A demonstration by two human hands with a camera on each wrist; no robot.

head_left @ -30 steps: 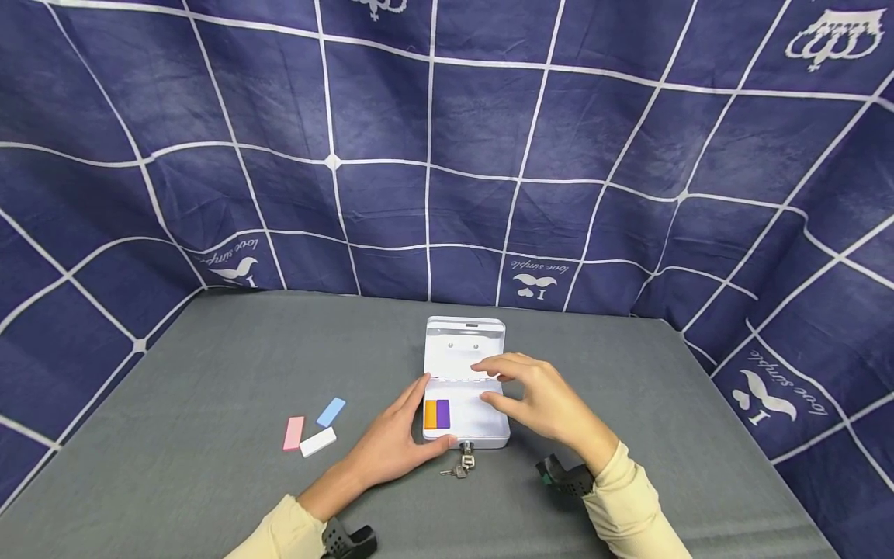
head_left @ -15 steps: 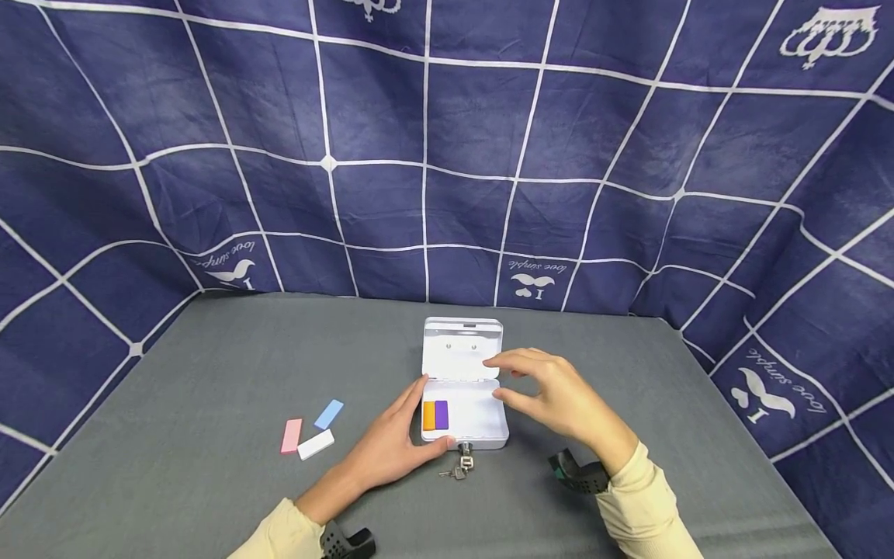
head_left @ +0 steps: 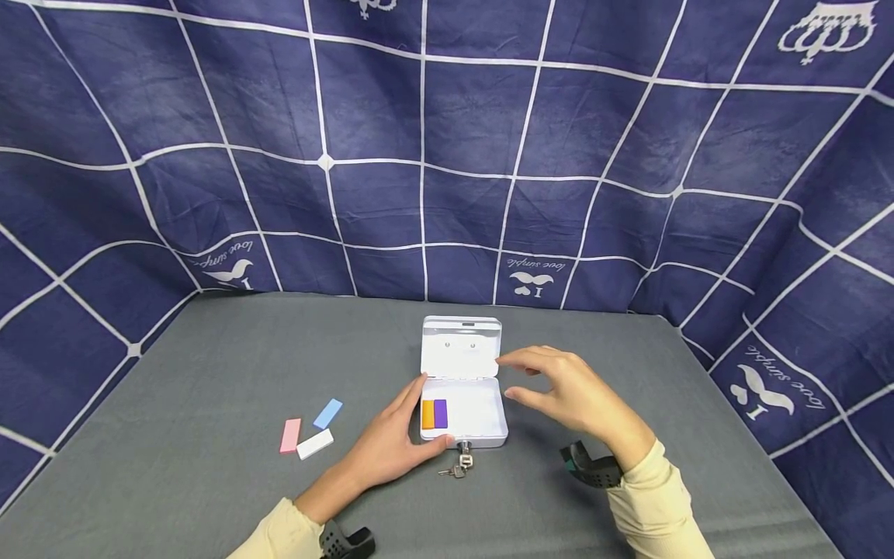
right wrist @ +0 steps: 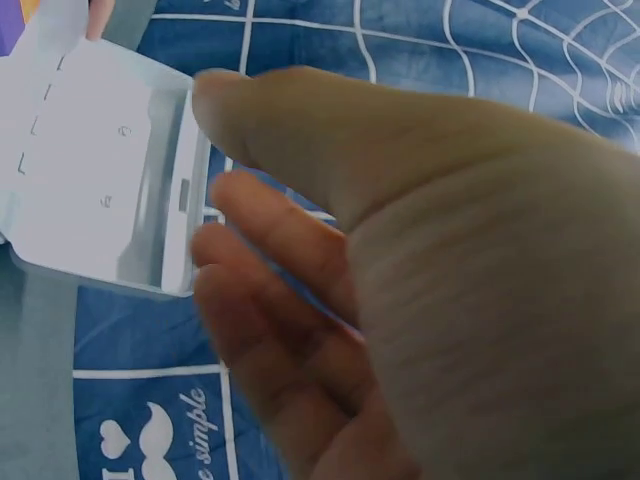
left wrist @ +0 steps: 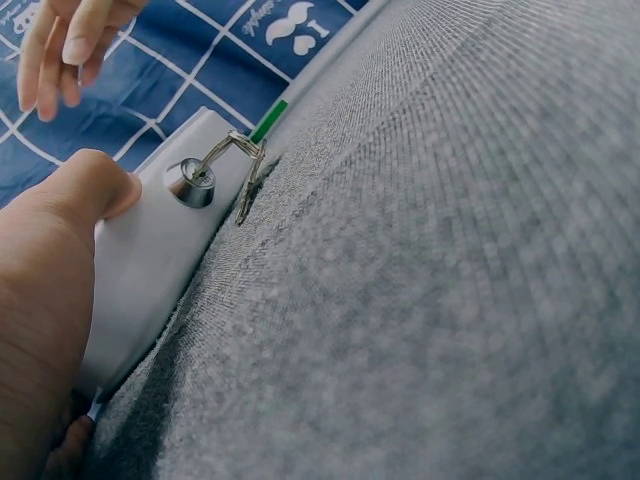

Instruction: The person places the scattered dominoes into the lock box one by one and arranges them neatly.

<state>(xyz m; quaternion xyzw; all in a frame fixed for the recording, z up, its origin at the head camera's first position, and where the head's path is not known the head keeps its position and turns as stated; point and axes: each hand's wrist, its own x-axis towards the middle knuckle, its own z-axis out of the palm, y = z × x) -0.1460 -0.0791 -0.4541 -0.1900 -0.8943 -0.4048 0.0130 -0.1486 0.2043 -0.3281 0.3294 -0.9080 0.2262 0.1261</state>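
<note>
Head view: gripping the open white box (head_left: pixel 475 407) on the table (head_left: pixel 230 349) with left hand (head_left: pixel 387 446), holding nothing in loosely spread right hand (head_left: pixel 569 388); could skid it by overpressing; open table rightward. Left wrist: pressing near the lock (left wrist: pixel 190 185) (keys (left wrist: pixel 246 200) attached). Right wrist: could tip the lid (right wrist: pixel 85 170) shut by brushing its edge, contact unclear.

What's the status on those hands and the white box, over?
Left hand holds white box, lid open. Right hand holds nothing, near box's right edge. Orange block and purple block inside. Keys hang at front lock, possible snag.
</note>
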